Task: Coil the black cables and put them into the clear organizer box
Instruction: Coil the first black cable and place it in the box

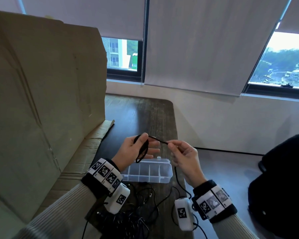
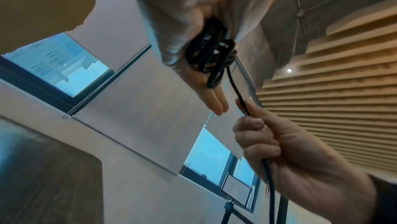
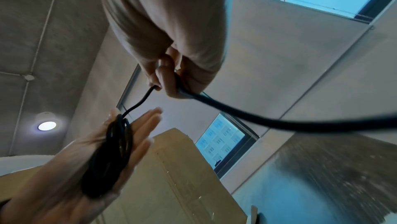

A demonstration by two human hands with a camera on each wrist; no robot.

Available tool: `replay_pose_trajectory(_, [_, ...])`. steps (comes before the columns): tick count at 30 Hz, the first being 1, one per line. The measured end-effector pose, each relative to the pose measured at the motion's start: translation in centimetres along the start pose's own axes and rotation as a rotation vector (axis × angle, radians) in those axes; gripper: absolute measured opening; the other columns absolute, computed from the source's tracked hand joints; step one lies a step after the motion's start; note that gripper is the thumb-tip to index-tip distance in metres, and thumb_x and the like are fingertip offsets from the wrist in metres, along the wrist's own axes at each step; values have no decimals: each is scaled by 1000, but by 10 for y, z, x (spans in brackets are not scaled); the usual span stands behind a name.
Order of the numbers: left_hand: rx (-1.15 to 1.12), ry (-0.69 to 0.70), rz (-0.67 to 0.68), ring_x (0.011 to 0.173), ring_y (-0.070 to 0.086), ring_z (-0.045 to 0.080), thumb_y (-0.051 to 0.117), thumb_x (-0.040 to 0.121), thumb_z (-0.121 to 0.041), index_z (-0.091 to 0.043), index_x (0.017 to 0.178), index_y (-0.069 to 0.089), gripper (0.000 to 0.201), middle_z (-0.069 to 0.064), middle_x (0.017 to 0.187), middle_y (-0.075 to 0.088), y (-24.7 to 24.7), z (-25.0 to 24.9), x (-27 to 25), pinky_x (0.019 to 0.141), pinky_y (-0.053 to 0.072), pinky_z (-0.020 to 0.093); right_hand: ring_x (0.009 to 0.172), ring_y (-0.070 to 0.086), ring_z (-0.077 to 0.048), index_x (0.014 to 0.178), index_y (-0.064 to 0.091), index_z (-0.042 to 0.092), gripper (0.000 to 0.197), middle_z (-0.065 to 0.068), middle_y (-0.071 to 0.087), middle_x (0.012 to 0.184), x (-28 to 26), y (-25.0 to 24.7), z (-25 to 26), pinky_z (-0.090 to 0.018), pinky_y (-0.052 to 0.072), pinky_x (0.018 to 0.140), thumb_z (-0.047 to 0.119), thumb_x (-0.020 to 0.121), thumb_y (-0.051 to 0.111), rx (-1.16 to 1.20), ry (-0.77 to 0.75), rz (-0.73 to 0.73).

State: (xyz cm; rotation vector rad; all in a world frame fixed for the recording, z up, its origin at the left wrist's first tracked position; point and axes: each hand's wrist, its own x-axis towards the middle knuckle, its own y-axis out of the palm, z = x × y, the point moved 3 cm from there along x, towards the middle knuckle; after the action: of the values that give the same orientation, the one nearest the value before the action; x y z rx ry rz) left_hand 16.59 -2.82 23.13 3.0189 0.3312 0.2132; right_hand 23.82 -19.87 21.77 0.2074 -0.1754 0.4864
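My left hand [image 1: 141,145] is raised palm-up above the table, thumb pressing a coil of black cable [image 1: 142,151] against the palm while the fingers stay straight. The loops [image 2: 209,52] hang down across the palm [image 3: 111,151]. A short taut strand [image 1: 158,139] runs from the coil to my right hand [image 1: 173,146], which pinches it between thumb and forefinger. The rest of that cable [image 3: 257,120] trails down from the right hand to the table. The clear organizer box [image 1: 169,171], divided into several compartments, lies just below and behind both hands.
A tangle of loose black cables [image 1: 136,214] lies on the dark wooden table [image 1: 145,114] under my wrists. A large cardboard box [image 1: 41,100] stands along the left. A dark object [image 1: 283,187] sits at the right, past the table's edge.
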Motion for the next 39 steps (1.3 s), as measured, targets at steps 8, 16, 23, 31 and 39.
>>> replay_pose_trajectory(8, [-267,33,-153,96,70,27,32,100,-40,-9,104,61,42,4,91,72,-6,-11,9,83,54,48,43,41,-2,113,65,15,25,10,47,50,-24,34,-47,-16,35,44,19,102,43,-349,174,304])
replay_pose_trajectory(16, [500,321,-214,50,44,6,40,98,-41,-19,88,58,30,-5,66,53,-18,15,10,49,38,24,53,45,0,101,69,12,19,11,56,66,-24,53,-5,-16,38,53,17,96,52,-751,-26,603])
replay_pose_trajectory(23, [716,194,260,61,53,0,57,78,-57,-28,81,62,30,-10,67,60,-7,22,0,62,43,19,64,64,-11,82,71,20,4,0,71,74,1,33,18,-29,55,66,19,86,70,-640,-176,337])
replay_pose_trajectory(31, [334,5,270,67,70,18,54,93,-23,0,108,62,29,7,93,75,-3,12,1,51,50,23,55,57,1,82,69,2,9,7,67,63,13,10,4,-13,45,58,10,83,71,-245,-72,106])
replay_pose_trajectory(39, [-128,26,-61,104,66,34,45,87,-35,6,117,57,51,17,113,69,-4,1,6,85,57,44,42,39,-2,82,72,12,20,7,51,51,2,11,-17,-13,33,42,16,95,58,-238,17,100])
